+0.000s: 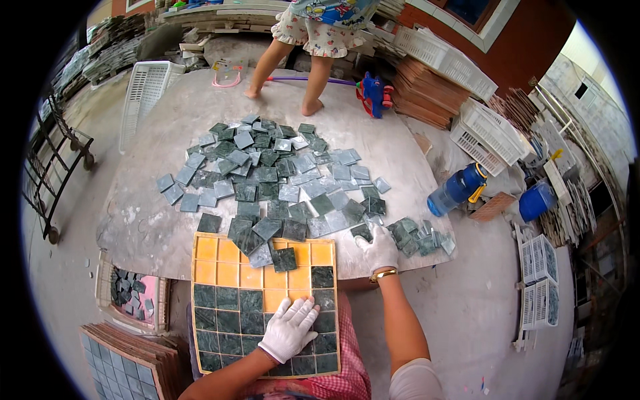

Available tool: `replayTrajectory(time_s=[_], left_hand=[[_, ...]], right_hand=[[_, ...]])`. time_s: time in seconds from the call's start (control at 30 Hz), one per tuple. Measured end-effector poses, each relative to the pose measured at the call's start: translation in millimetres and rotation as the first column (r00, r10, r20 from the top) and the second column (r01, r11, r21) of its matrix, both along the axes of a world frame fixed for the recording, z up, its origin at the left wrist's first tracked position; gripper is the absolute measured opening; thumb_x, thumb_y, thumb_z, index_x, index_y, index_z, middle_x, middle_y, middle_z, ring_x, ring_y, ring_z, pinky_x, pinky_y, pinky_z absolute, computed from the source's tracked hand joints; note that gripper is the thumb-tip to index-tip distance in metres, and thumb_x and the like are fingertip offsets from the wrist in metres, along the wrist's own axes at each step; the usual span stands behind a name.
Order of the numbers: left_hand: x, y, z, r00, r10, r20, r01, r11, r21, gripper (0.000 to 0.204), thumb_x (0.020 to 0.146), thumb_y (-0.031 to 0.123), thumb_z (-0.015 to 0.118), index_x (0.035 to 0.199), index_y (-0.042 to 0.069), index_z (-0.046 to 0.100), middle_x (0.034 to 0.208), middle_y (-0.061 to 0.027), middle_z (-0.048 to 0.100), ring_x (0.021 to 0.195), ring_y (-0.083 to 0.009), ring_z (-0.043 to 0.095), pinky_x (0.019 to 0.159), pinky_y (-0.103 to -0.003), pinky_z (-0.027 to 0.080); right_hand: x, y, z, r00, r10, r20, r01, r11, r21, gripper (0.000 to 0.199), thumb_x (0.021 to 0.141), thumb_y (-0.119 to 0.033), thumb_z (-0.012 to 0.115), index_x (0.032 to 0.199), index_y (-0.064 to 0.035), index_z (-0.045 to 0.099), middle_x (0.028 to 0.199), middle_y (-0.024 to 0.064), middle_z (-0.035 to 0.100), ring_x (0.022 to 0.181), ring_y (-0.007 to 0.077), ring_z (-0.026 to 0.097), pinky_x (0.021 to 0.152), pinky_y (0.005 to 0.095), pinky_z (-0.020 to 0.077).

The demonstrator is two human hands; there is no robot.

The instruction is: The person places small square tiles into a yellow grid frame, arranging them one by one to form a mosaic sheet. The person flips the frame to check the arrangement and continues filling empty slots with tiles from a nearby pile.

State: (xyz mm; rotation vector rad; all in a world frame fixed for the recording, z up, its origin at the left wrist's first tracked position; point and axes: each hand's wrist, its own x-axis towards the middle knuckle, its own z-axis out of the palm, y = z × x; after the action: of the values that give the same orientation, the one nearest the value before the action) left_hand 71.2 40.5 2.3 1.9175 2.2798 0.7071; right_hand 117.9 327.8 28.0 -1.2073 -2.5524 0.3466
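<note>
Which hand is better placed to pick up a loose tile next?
Probably the right hand: it is beside loose tiles on the table, while the left hand lies over the gridded tray.

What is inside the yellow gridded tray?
Dark green tiles fill most lower compartments of the tray; loose tiles overlap its upper part. The left hand hides what lies beneath it.

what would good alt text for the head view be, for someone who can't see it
A person's white-gloved left hand lies on a rectangular yellow gridded tray partly filled with dark green square stone-like tiles. The white-gloved right hand is among loose green and grey square tiles scattered on a large grey table, where another person stands barefoot.
</note>
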Motion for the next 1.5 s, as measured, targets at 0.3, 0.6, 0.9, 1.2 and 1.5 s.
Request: replayTrajectory(time_s=[0.3,0.6,0.9,1.2,1.5], left_hand=[[-2.7,-0.9,1.3,0.999,-0.021,0.031,0.021,1.000,0.007,0.058,0.078,0.035,0.065,0.127,0.007,0.053,0.134,-0.0122,0.050,0.124,-0.0274,0.047,0.107,-0.046,0.029],[-0.9,-1.1,1.2,0.999,-0.012,0.032,0.012,1.000,0.004,0.058,0.078,0.035,0.066,0.127,0.007,0.053,0.134,-0.0115,0.050,0.125,-0.0270,0.046,0.106,-0.047,0.029],[-2.5,1.4,0.1,1.000,-0.009,0.007,0.008,1.000,0.028,0.056,0.077,0.033,0.066,0.125,0.006,0.055,0.133,-0.0132,0.051,0.123,-0.0279,0.048,0.105,-0.048,0.031],[-2.4,0.6,3.7,1.000,-0.001,0.023,0.000,0.999,0.046,0.055,0.078,0.032,0.065,0.125,0.006,0.054,0.132,-0.0124,0.052,0.123,-0.0268,0.048,0.106,-0.046,0.031],[1.4,-55.4,13.3,0.968,-0.061,0.244,0.036,0.994,0.104,0.043,0.076,0.024,0.069,0.115,0.006,0.060,0.122,-0.0116,0.057,0.117,-0.0294,0.052,0.102,-0.044,0.038]], right_hand=[[-50.5,23.9,11.2,0.984,0.089,0.155,-0.093,0.996,0.015,0.050,0.078,-0.026,0.070,0.121,-0.0075,0.052,0.123,0.0136,0.051,0.106,0.0333,0.057,0.087,0.0416,0.0490],[-83.2,15.6,16.5,0.982,0.122,0.142,-0.132,0.989,0.060,0.042,0.078,-0.030,0.071,0.110,-0.0080,0.055,0.114,0.0138,0.053,0.100,0.0327,0.060,0.082,0.0422,0.0509],[-141.0,2.6,19.8,0.924,0.117,0.365,-0.062,0.985,-0.159,0.040,0.083,-0.035,0.064,0.111,-0.0058,0.062,0.124,0.0161,0.049,0.113,0.0315,0.055,0.086,0.0415,0.0514],[-108.3,5.1,13.0,0.948,0.211,0.239,-0.279,0.913,0.298,0.017,0.087,-0.020,0.052,0.092,-0.0074,0.062,0.084,0.0112,0.066,0.070,0.0276,0.067,0.060,0.0387,0.0542],[16.1,-133.6,5.7,0.679,0.732,0.053,-0.699,0.624,0.349,0.028,0.071,-0.020,0.072,0.095,-0.0144,0.060,0.091,-0.0002,0.056,0.078,0.0184,0.058,0.067,0.0326,0.0501]])
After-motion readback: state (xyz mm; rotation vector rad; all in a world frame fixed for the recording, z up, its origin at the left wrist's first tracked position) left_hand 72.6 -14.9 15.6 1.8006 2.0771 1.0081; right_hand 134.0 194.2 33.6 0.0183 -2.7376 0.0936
